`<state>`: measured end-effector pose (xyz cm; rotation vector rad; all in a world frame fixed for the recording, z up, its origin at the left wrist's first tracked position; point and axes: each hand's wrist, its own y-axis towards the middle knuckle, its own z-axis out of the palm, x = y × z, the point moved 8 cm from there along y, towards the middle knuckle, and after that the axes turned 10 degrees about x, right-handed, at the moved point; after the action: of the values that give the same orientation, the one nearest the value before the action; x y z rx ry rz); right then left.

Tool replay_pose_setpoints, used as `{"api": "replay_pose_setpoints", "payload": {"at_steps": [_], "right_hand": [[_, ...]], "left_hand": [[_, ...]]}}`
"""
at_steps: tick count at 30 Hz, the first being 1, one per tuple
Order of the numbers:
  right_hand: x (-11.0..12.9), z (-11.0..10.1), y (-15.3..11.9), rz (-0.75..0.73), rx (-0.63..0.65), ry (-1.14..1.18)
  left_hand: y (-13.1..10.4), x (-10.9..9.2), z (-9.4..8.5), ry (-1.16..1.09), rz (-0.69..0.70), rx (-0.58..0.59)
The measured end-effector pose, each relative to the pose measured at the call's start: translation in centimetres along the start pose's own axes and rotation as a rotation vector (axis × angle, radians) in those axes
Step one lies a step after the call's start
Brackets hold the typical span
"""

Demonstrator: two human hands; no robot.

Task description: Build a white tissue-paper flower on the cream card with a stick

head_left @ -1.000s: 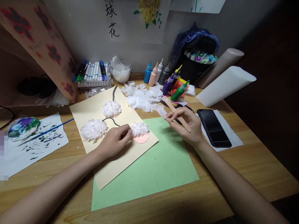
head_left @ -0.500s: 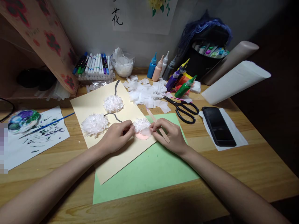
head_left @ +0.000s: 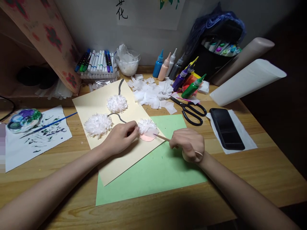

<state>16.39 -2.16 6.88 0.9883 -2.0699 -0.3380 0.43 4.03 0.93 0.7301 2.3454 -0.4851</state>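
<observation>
My right hand [head_left: 188,143] is closed on a wooden stick [head_left: 163,137], whose tip touches a white tissue piece [head_left: 151,132] at the right-hand pompom. That fluffy white pompom [head_left: 146,125] partly covers a pink circle [head_left: 146,137] on the cream sheet [head_left: 120,166]. Beside its left edge my left hand [head_left: 124,135] rests with fingers pinched together; whatever is between them is hidden. Two more white pompoms, one at the left [head_left: 98,125] and one higher up [head_left: 117,103], sit near dark curved lines. A green sheet [head_left: 153,179] lies partly under the cream one.
Tissue squares [head_left: 153,92] are heaped behind the sheets, with black scissors [head_left: 192,111] to their right. Glue bottles [head_left: 164,67], a bowl [head_left: 127,62] and markers [head_left: 99,62] line the back. A phone [head_left: 226,129] lies right; a blue brush [head_left: 55,122] lies left.
My right hand has moved right, away from the pompom, and turned the stick so its tip points left at the tissue piece. My left hand has stayed nearly in place. The view has shifted slightly.
</observation>
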Motion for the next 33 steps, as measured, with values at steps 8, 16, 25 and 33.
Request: {"api": "replay_pose_setpoints", "payload": {"at_steps": [8,16,25,33], "right_hand": [[-0.7,1.0,0.3,0.04,0.042,-0.046],[-3.9,1.0,-0.1,0.518,-0.13,0.151],[-6.2,1.3,-1.1,0.745,-0.299,0.535],[-6.7,0.1,-2.2,0.751,-0.437,0.576]], "left_hand": [[0.0,-0.1,0.0,0.001,0.016,-0.008],[0.0,-0.1,0.0,0.004,0.026,-0.017],[0.1,-0.2,-0.1,0.006,0.016,-0.008],[0.1,-0.1,0.0,0.006,0.014,-0.006]]}}
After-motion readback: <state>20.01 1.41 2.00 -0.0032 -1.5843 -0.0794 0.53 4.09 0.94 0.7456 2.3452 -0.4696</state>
